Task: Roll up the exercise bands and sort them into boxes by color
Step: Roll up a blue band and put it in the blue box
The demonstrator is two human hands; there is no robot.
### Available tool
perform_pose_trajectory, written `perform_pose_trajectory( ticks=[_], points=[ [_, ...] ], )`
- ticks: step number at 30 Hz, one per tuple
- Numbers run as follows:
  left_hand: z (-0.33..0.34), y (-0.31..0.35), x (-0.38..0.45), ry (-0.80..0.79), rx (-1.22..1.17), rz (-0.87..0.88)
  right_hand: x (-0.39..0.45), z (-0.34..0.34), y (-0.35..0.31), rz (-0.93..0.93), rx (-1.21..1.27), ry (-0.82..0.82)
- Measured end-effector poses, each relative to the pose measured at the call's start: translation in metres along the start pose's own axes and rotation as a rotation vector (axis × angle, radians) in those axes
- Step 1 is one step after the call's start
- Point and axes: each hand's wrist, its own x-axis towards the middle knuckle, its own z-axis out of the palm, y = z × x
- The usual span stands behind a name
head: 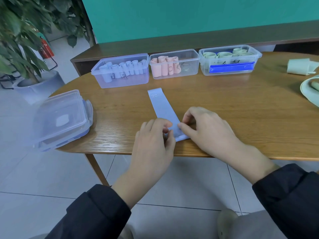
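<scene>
A pale blue exercise band (162,107) lies flat on the wooden table (241,104), its far end printed "20". My left hand (153,140) and my right hand (207,130) pinch its near end, which is folded over at the table's front edge. At the back stand three clear boxes: the left box (103,78) holds several rolled blue bands, the middle box (193,66) rolled pink bands, the right box (257,57) rolled green bands.
Stacked clear lids (62,118) sit at the table's left edge. Green bands (302,66) lie at the far right, beside a pale green plate (307,94). A potted plant (25,49) stands on the floor to the left. A low dark shelf runs behind the table.
</scene>
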Motion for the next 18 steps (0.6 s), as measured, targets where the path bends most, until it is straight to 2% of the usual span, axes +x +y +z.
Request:
perform_pose_trajectory(
  ticks=[7, 13, 18],
  points=[
    [0.004, 0.003, 0.018, 0.035, 0.190, -0.191, 0.015, 0.006, -0.007, 0.023, -0.095, 0.026],
    [0.007, 0.001, 0.026, 0.053, 0.285, -0.230, 0.017, 0.003, -0.006, -0.004, 0.009, 0.026],
    [0.010, -0.001, 0.035, 0.038, 0.324, -0.253, 0.013, 0.007, -0.004, -0.068, -0.125, -0.047]
  ],
)
